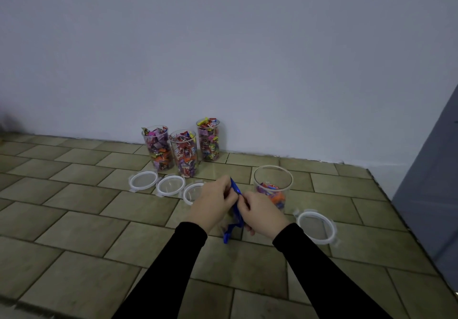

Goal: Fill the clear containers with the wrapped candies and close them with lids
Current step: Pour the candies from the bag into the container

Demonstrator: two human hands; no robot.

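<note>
A: What are the hands doing?

B: The left hand (215,199) and right hand (260,209) both pinch a blue bag (236,216), apparently working it open.

A: Where does it go?

B: Likely into the jar (272,185) just beyond the right hand, which has only a few candies (272,193); its lid (316,227) lies beside it.

A: And the rest?

B: Three full jars (184,152) stand by the wall, unlidded, three lids (170,185) lying before them. Next it needs tipping over the rim.

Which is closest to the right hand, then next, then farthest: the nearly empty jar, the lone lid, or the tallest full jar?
From the right hand:
1. Nearly empty jar, just beyond it.
2. Lone lid, to its right.
3. Tallest full jar, back by the wall.
</note>
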